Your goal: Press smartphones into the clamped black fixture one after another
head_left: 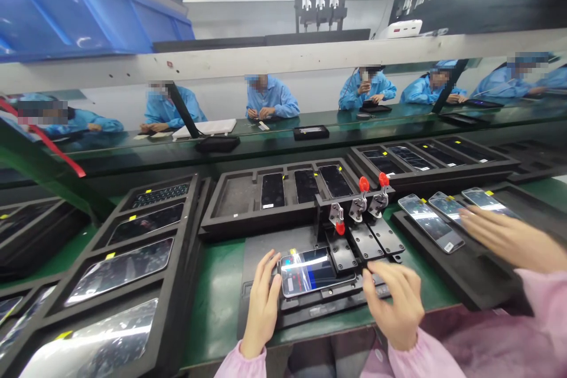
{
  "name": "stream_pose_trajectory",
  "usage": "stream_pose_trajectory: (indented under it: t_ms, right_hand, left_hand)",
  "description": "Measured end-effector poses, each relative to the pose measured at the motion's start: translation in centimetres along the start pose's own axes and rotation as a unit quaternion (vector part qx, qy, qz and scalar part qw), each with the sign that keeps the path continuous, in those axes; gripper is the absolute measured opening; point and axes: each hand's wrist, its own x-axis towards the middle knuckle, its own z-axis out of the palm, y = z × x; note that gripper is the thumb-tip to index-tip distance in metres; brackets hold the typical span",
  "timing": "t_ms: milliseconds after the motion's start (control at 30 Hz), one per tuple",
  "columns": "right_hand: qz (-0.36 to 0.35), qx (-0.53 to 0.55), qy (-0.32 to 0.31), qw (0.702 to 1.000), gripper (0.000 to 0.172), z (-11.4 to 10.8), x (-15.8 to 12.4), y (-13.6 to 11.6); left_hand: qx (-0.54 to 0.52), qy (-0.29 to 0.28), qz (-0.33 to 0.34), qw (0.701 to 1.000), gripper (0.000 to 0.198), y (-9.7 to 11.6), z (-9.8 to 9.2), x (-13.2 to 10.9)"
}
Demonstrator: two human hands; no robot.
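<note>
A phone [308,270] with a lit, reflective screen lies in a black fixture [310,307] at the near edge of the bench. My left hand [262,302] lies flat on the fixture, fingers stretched out and touching the phone's left end. My right hand [393,302] rests palm down on the fixture just right of the phone, fingers bent, with nothing in it. Three red-handled toggle clamps [359,201] stand behind the phone; the left one is tipped down.
Black foam trays [133,260] of phones fill the left side, and more trays [283,192] lie behind the fixture. A co-worker's hand [509,237] in a pink sleeve reaches over the right tray [443,248]. Workers in blue sit across the conveyor.
</note>
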Motion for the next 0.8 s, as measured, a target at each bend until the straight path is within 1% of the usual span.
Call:
stream_pose_trajectory:
  t_ms: [100,167,233,267,333,467,533,567,600,667,733,800]
  right_hand:
    - [-0.008,-0.062,-0.078,0.995,0.021,1.5,4.7,-0.5]
    - [-0.015,-0.092,-0.145,0.985,0.026,2.5,6.6,-0.6]
    - [-0.018,-0.101,-0.195,0.975,0.029,3.3,7.4,-0.5]
    - [-0.019,-0.099,-0.21,0.973,0.028,3.6,7.5,-0.5]
    - [-0.02,-0.095,-0.215,0.972,0.025,4.1,7.5,-0.4]
    - [-0.017,-0.087,-0.205,0.975,0.02,4.9,7.2,-0.2]
    - [-0.011,-0.062,-0.201,0.978,0.019,4.9,7.5,-0.3]
    - [-0.003,-0.041,-0.186,0.982,0.019,4.6,7.8,-0.3]
    - [0.007,-0.015,-0.157,0.988,0.018,4.2,8.3,-0.4]
    - [0.031,0.04,-0.066,0.997,0.018,2.7,9.5,-0.7]
    - [0.057,0.067,0.015,0.996,0.017,0.8,10.8,-0.9]
    - [0.078,0.069,0.051,0.993,0.019,-0.9,12.0,-0.8]
  left_hand:
    - [0.004,0.014,0.003,1.0,0.037,0.2,0.2,0.0]
    - [0.002,0.017,0.005,1.0,0.036,0.5,0.3,-0.1]
    - [-0.003,0.018,0.007,1.0,0.036,0.7,0.4,-0.1]
    - [-0.007,0.02,0.007,1.0,0.036,0.8,0.5,-0.2]
    - [-0.016,0.024,0.007,1.0,0.036,1.0,0.5,-0.2]
    - [-0.034,0.032,0.005,0.999,0.035,1.1,0.7,-0.2]
    - [-0.043,0.033,0.002,0.999,0.034,1.1,0.9,-0.2]
    - [-0.049,0.034,-0.001,0.998,0.034,1.1,1.0,-0.2]
    - [-0.056,0.037,-0.004,0.998,0.034,1.1,1.1,-0.2]
    - [-0.069,0.045,-0.013,0.997,0.034,1.2,1.4,-0.2]
    - [-0.081,0.058,-0.022,0.995,0.034,1.5,1.6,-0.1]
    - [-0.091,0.072,-0.034,0.993,0.035,1.8,2.0,0.0]
